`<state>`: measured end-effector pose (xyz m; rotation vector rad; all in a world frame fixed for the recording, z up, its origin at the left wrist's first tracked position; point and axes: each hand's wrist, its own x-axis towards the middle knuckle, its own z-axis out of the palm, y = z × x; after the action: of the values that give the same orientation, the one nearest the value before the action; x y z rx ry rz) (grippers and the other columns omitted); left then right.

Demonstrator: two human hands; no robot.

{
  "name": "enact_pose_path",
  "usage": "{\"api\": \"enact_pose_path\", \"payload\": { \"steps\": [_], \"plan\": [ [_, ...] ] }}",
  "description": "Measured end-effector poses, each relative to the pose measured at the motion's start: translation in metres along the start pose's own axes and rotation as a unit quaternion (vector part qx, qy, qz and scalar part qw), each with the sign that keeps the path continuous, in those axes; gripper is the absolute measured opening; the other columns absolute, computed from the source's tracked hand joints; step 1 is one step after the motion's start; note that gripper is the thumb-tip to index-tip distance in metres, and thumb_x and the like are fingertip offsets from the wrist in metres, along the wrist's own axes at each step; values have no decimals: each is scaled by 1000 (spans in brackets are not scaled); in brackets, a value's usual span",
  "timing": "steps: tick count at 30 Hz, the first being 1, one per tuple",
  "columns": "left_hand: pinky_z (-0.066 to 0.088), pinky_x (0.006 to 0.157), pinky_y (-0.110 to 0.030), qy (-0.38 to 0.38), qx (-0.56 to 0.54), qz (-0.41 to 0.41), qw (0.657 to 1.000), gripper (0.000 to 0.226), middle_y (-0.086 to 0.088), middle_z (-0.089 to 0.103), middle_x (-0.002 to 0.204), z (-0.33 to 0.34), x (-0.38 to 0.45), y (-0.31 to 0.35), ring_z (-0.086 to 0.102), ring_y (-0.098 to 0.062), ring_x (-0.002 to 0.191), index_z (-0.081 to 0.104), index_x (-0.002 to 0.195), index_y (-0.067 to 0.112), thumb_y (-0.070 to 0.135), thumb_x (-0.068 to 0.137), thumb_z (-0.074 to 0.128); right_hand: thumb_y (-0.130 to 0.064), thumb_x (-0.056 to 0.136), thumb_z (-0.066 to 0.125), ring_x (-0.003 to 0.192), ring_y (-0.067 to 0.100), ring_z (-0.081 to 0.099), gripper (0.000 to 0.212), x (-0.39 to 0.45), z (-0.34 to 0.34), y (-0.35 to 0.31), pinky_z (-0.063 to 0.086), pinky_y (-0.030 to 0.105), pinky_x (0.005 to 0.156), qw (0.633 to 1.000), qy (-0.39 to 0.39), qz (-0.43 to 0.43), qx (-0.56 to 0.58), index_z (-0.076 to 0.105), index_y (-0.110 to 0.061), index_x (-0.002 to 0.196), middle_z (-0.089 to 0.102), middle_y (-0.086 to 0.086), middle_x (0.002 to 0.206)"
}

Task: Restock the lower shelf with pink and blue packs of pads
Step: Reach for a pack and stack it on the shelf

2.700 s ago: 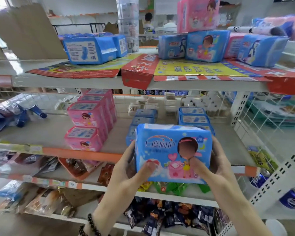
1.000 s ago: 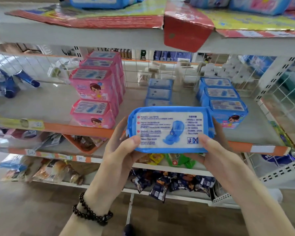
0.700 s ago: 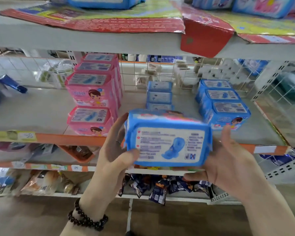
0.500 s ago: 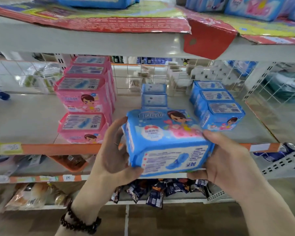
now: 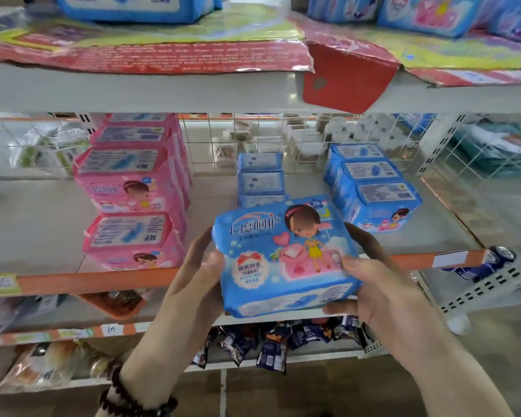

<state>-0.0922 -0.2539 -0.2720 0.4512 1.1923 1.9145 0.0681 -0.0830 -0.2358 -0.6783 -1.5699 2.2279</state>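
Note:
I hold a blue pack of pads [image 5: 283, 254] in front of the lower shelf [image 5: 97, 279], its cartoon-girl face turned up toward me. My left hand [image 5: 199, 278] grips its left end and my right hand [image 5: 373, 284] grips its right end, thumb on the front. On the shelf behind it stand stacked pink packs [image 5: 133, 188] at the left, a row of small blue packs [image 5: 260, 179] in the middle and a row of blue packs [image 5: 373, 188] at the right.
An upper shelf [image 5: 163, 91] overhangs, covered with red and yellow cardboard [image 5: 349, 76] and more blue packs [image 5: 139, 7]. A wire grid backs the lower shelf. Below hang snack bags [image 5: 268, 344] on further shelves. Bare shelf surface lies left of the pink packs.
Both hands have rotated the blue pack: its printed back faced me a second ago, now its front picture faces up. The pack has also moved closer to the shelf edge.

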Motion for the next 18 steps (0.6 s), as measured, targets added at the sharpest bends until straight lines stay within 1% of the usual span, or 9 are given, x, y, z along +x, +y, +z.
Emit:
{"api": "enact_pose_path", "payload": {
  "steps": [2,4,6,8,10,14,15,16,18],
  "plan": [
    [61,75,-34,18,6,-24,1000,110,-10,71,125,12,4,2,73,-26,106,51,140,22,53,45,97,-57,31,94,91,28,74,98,2,-7,-3,59,36,63,1000,-10,-8,-7,61,-40,122,74,7,105],
    [61,74,-33,19,13,-43,999,104,-13,72,122,18,7,-3,73,-27,104,58,133,14,51,45,97,-58,30,94,95,27,74,103,3,-16,-6,59,33,66,999,-22,-14,-23,57,-41,125,75,4,106],
    [61,79,-37,7,39,-50,998,88,-16,71,122,27,10,-6,72,-31,107,67,123,12,52,49,96,-56,31,95,100,26,73,106,5,-28,-8,60,34,70,998,-40,-16,-37,55,-42,128,74,1,111],
    [61,81,-37,2,59,-32,998,73,-16,71,122,36,9,-9,71,-33,109,73,114,17,52,53,95,-39,44,96,107,27,70,97,8,-43,-7,59,36,79,997,-64,-11,-41,54,-44,131,71,4,120],
    [60,84,-38,-7,81,-10,997,68,-16,70,124,44,9,-12,69,-35,111,72,115,19,50,58,94,-12,58,87,114,26,68,90,9,-60,-5,58,36,83,996,-74,-15,-51,53,-48,133,67,7,128],
    [58,89,-40,-45,112,26,992,71,-18,67,129,54,9,-18,64,-37,120,61,132,17,26,68,92,-4,61,76,127,23,58,93,3,-88,-4,54,45,96,989,-114,-53,-82,48,-48,138,59,1,140],
    [57,90,-40,-61,122,26,990,78,-17,66,131,55,10,-19,63,-36,122,58,136,17,24,67,93,4,59,72,124,22,61,94,1,-92,-4,55,42,95,988,-117,-57,-79,52,-47,135,62,0,136],
    [57,91,-40,-70,136,27,988,84,-15,66,131,57,11,-21,62,-34,123,55,140,19,25,65,95,12,54,66,117,20,65,94,0,-96,-3,58,38,87,990,-111,-54,-71,58,-45,129,68,0,128],
    [57,93,-37,-75,156,36,984,90,-9,66,133,65,14,-26,62,-28,125,55,141,29,28,61,96,19,45,55,95,16,73,90,0,-103,-3,59,28,67,993,-104,-35,-51,66,-32,119,75,1,105]
  ]
}}
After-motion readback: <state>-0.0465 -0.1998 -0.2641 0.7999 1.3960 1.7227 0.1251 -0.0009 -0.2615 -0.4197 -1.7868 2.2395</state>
